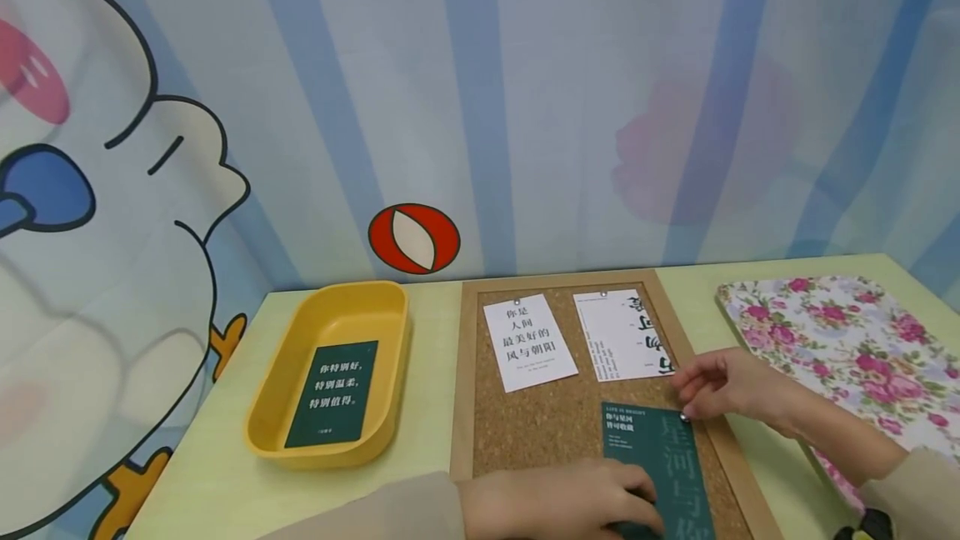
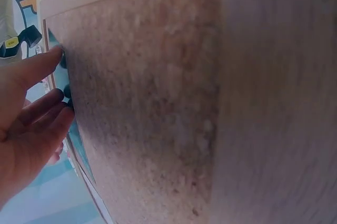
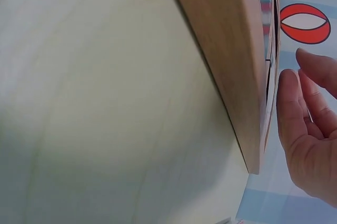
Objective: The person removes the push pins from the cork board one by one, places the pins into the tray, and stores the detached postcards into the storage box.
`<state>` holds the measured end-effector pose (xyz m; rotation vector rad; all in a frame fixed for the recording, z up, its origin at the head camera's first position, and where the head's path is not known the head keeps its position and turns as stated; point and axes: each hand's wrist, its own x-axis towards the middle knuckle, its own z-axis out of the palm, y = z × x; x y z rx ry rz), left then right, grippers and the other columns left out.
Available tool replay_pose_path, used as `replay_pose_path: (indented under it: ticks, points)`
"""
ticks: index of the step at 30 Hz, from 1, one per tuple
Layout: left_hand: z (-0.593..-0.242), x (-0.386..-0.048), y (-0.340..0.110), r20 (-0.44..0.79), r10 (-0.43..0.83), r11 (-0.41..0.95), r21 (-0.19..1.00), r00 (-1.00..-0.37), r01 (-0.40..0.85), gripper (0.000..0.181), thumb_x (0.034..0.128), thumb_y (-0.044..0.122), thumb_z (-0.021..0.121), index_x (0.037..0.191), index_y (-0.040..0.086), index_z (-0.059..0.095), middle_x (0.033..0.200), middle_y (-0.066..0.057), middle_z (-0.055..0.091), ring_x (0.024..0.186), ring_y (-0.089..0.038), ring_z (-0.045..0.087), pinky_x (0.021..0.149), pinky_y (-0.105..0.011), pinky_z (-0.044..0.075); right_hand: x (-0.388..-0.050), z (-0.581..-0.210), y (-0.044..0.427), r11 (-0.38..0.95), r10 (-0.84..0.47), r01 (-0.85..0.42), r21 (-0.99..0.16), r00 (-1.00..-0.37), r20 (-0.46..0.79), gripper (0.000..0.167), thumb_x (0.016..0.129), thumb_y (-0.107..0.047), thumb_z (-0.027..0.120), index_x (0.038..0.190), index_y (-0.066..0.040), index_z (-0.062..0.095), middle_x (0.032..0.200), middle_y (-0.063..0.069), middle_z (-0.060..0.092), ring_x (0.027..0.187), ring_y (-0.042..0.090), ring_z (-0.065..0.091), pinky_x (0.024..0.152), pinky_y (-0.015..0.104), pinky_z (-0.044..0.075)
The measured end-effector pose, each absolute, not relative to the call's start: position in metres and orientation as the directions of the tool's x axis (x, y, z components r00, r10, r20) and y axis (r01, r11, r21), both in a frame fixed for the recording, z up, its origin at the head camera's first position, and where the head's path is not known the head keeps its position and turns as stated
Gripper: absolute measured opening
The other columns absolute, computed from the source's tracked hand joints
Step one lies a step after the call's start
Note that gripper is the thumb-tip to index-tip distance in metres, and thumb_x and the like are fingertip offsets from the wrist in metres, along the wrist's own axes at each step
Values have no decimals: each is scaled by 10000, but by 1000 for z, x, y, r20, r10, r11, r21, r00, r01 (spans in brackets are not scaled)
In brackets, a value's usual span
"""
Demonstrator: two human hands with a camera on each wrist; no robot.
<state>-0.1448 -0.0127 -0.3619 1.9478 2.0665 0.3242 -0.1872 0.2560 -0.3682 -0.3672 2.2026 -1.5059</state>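
Head view: my left grip (image 1: 562, 494), loosely bent, touches the green card (image 1: 663, 452) near the cork board's (image 1: 525, 432) right edge; my loose, empty right grip (image 1: 727, 386) is by its pin (image 1: 685, 417). I should press the card flat.

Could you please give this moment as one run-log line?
left hand: over green card; right hand: beside pin at card's top-right corner; corkboard: two white cards above; yellow tray: second green card

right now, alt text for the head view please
A person's left hand and right hand are at a green card on a cork board, below two white cards. A yellow tray holding another green card stands left; a floral tray lies right.
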Motion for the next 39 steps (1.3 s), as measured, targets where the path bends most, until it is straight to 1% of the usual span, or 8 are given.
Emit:
replay_pose_path:
  ticks: [9,14,19,23,33,39]
  points:
    - [-364,-146,-11,-84,995,88,369,-61,925,319,894,156,627,1211,124,615,1242,-38,517,1115,-14,457,929,-60,296,-185,-373,253,419,-440,4,-908,-874,-207,354,765,3,707,1070,140,591,876,93,627,768,161,610,669,279,522]
    - [-365,-148,-11,-83,995,86,382,-58,920,314,900,158,619,1212,125,613,1260,-45,510,1140,-22,447,948,-65,280,-185,-372,250,485,-434,-73,-872,-885,-167,296,751,1,724,1017,98,636,818,88,629,711,133,573,615,264,506]
    - [-365,-148,-11,-86,994,93,389,-64,916,314,900,153,617,1213,126,614,1266,-42,511,1143,-15,447,944,-64,287,-185,-372,249,535,-421,-106,-838,-894,-155,247,751,-44,745,960,58,660,702,46,582,610,101,501,552,249,452]
    - [-365,-148,-11,-94,993,101,383,-70,918,316,892,145,626,1208,131,620,1257,-31,518,1132,-4,451,927,-58,299,-184,-374,249,553,-418,-124,-824,-897,-146,213,740,-84,764,893,32,671,652,27,552,567,84,474,516,237,422]
    - [-367,-149,-11,-95,993,105,413,-72,905,314,890,137,629,1204,129,619,1262,-37,510,1137,-7,447,921,-59,305,-184,-374,249,646,-444,-226,-729,-888,-118,174,717,-181,793,751,-73,661,611,-30,536,542,55,456,491,221,399]
    - [-367,-149,-11,-102,992,112,426,-76,898,317,893,140,627,1209,129,616,1269,-38,504,1136,-7,446,922,-60,304,-183,-372,249,670,-474,-282,-687,-875,-104,172,736,-212,782,718,-106,647,607,-65,533,538,32,438,483,220,394]
